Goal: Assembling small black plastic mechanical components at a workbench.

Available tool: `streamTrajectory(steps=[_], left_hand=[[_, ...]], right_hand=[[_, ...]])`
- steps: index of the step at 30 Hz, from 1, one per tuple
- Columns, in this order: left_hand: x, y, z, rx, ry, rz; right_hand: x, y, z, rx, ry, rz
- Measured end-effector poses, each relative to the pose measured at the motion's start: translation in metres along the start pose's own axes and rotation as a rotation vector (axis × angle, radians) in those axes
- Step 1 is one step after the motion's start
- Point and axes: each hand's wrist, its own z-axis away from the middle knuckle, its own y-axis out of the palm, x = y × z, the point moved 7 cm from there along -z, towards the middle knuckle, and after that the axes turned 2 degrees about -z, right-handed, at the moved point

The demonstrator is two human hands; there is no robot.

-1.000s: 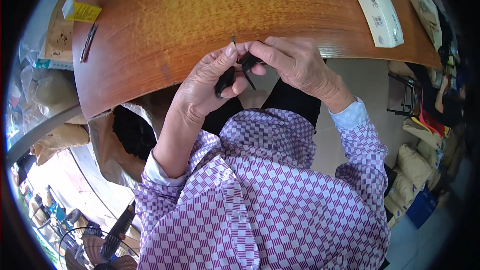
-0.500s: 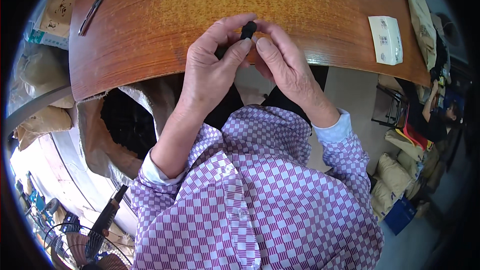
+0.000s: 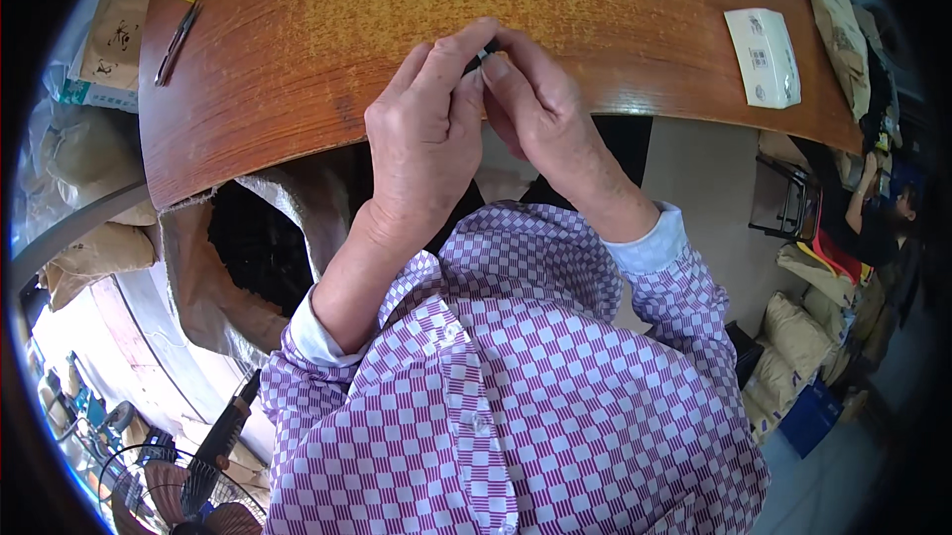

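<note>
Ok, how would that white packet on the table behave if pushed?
The white packet likely flexes, as it looks wrapped in thin film. Its slight gloss suggests it may slide easily. Lying flat, it seems unlikely to roll.

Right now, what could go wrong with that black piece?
Fingers of the left hand and right hand mostly hide the small black piece, so a slip might go unseen.

Held at the fingertips, it could drop onto the table.

If it fell into the open sack at left, the dark contents might disguise it.
</note>
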Motion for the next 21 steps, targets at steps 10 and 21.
streamTrajectory(steps=[10, 21], left_hand=[[0.002, 0.020, -0.012, 0.093, -0.137, 0.199], [0.011, 0.041, -0.010, 0.266, -0.614, 0.998]], right_hand=[[0.001, -0.035, -0.006, 0.036, -0.229, 0.150], [0.003, -0.058, 0.005, 0.027, -0.096, -0.351]])
